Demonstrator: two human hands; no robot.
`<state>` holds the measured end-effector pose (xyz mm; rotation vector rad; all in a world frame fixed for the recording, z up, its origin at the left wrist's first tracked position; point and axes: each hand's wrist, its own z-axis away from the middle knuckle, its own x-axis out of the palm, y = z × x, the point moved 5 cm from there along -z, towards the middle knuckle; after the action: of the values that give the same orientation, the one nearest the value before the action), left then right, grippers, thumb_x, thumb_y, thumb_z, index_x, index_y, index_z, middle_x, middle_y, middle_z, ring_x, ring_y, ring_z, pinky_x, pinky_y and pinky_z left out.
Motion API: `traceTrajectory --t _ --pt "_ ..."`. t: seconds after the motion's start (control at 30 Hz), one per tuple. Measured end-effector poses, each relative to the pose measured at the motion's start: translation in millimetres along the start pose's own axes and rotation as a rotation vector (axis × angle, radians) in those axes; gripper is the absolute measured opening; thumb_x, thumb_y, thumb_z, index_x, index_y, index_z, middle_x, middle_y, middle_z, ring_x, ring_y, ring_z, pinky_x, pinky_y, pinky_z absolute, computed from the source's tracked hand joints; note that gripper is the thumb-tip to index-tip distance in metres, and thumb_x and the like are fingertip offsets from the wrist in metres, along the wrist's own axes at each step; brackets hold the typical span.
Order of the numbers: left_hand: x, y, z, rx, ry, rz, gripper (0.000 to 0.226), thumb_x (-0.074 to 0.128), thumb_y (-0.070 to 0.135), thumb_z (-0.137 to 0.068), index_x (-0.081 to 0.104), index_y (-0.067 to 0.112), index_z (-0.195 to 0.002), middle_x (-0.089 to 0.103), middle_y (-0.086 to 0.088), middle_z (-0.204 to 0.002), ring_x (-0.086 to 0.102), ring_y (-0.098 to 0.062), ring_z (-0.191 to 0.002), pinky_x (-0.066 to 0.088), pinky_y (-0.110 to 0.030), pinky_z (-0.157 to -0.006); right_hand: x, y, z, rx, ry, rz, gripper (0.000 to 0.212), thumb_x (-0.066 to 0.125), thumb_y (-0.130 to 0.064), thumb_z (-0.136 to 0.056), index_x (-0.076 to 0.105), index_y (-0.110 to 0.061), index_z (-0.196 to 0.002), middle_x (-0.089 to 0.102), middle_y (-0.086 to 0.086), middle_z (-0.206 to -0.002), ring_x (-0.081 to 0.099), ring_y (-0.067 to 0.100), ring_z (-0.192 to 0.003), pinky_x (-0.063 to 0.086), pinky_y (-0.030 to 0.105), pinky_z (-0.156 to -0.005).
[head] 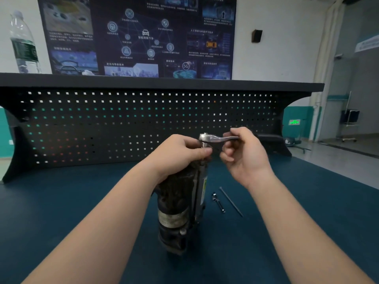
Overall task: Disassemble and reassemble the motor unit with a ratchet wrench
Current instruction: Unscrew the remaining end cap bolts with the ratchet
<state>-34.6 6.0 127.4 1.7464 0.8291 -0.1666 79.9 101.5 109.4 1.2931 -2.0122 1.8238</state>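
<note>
Dark, grimy metal covers the motor unit point(180, 201), which stands upright on the teal tabletop point(82, 201) in front of the black pegboard point(123, 124), with the left hand point(180, 154) curled around its upper end. Above the motor unit's top, the chrome ratchet wrench point(215, 138) lies level, its head and socket pointing down at the motor, its handle pinched in the right hand point(244, 152). Just right of the motor unit, a long thin bolt point(231, 201) and a short extension bar point(218, 202) lie on the tabletop.
</note>
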Motion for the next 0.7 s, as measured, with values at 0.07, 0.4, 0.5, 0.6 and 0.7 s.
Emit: traceTrajectory --t 0.07,0.4,0.5,0.6,0.7 --pt "-3 -1 1 -0.016 -0.001 0.004 0.014 0.072 0.033 -0.083 0.078 0.02 -0.084 0.076 0.001 -0.086 0.07 -0.01 -0.082 0.052 -0.025 -0.082 2 11 -3 0.133 -0.009 -0.078 0.022 0.052 -0.013 -0.092 0.05 -0.009 -0.071 0.045 0.0 -0.051 0.038 0.007 -0.04 0.025 0.017 -0.034" --pt "-5 -1 2 0.019 0.072 -0.016 0.012 0.076 0.036 -0.077 0.076 0.029 -0.067 0.071 0.012 -0.065 0.062 0.006 -0.058 0.042 -0.006 -0.052 27 -1 56 -0.844 -0.025 0.609 0.019 0.057 -0.027 -0.09 0.047 -0.025 -0.073 0.055 -0.017 -0.065 0.053 -0.002 -0.061 0.039 0.008 -0.057" --pt "-6 -2 0 0.006 0.082 -0.025 0.016 0.077 0.042 -0.075 0.078 0.026 -0.073 0.074 0.009 -0.072 0.065 0.003 -0.064 0.046 -0.008 -0.056 23 -11 49 -0.872 -0.078 0.579 0.017 0.063 -0.031 -0.087 0.054 -0.026 -0.072 0.059 -0.017 -0.066 0.056 -0.001 -0.063 0.042 0.01 -0.06" --pt "-5 -3 -2 -0.021 0.081 -0.03 0.02 0.077 0.043 -0.073 0.078 0.023 -0.074 0.074 0.002 -0.076 0.065 -0.003 -0.067 0.051 -0.02 -0.066 19 -17 55 -1.147 -0.202 0.649 0.009 0.067 -0.022 -0.087 0.065 -0.014 -0.083 0.064 -0.01 -0.076 0.061 0.002 -0.071 0.045 0.014 -0.068" --pt "-1 0 -2 -0.007 0.084 -0.042 0.011 0.072 0.029 -0.074 0.073 0.024 -0.064 0.067 0.011 -0.057 0.057 0.003 -0.051 0.046 -0.017 -0.053 19 -10 58 -1.305 -0.245 0.746 0.026 0.065 -0.018 -0.09 0.067 0.008 -0.088 0.065 0.012 -0.077 0.062 0.018 -0.07 0.049 0.023 -0.065"
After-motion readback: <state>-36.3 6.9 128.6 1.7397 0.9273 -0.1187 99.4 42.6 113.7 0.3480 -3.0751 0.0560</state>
